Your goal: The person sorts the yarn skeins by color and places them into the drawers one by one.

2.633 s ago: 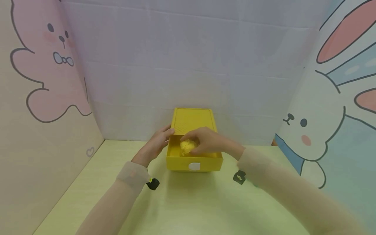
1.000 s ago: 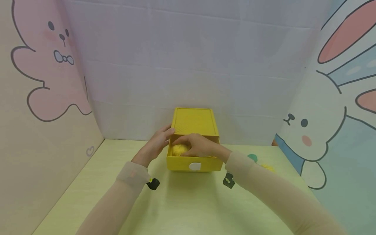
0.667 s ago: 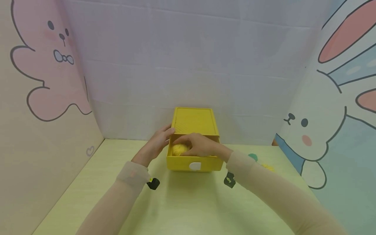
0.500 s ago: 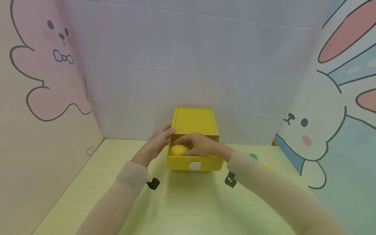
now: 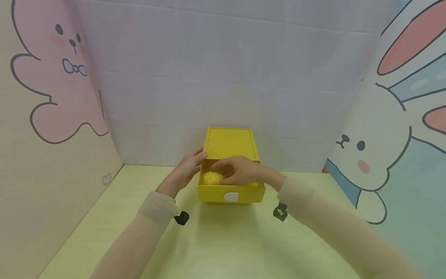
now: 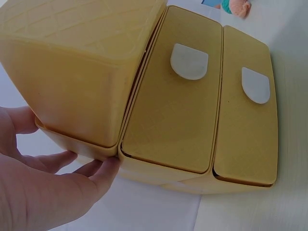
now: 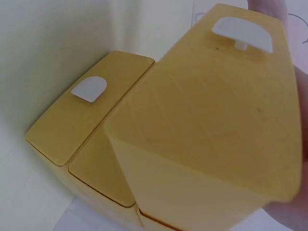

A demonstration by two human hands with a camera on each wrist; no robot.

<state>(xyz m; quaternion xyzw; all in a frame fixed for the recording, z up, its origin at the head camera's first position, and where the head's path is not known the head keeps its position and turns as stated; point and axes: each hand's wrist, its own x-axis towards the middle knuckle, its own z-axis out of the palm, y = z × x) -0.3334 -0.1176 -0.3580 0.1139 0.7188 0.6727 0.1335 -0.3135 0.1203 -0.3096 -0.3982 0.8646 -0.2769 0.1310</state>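
A yellow drawer cabinet (image 5: 231,143) stands against the back wall, its top drawer (image 5: 210,193) pulled out. Inside that drawer, at the left, lies a fluffy yellow ball that looks like yarn (image 5: 211,178). My right hand (image 5: 245,170) is over the drawer just right of the ball, fingers arched; whether the thumb still touches the ball is hard to tell. My left hand (image 5: 184,170) rests its fingertips along the cabinet's left side, seen up close in the left wrist view. The right wrist view shows mostly the drawer front with its white handle (image 7: 243,33).
Two lower drawers (image 6: 175,106) are closed, each with a white tab. A green and a pinkish ball (image 6: 238,6) lie on the table beyond the cabinet's right side. Cartoon-printed side walls (image 5: 369,155) flank the table (image 5: 223,240).
My right hand carried the yellow ball left and down into the drawer's left part. Since then it has drawn back right, while the ball stays. The left hand keeps its place.
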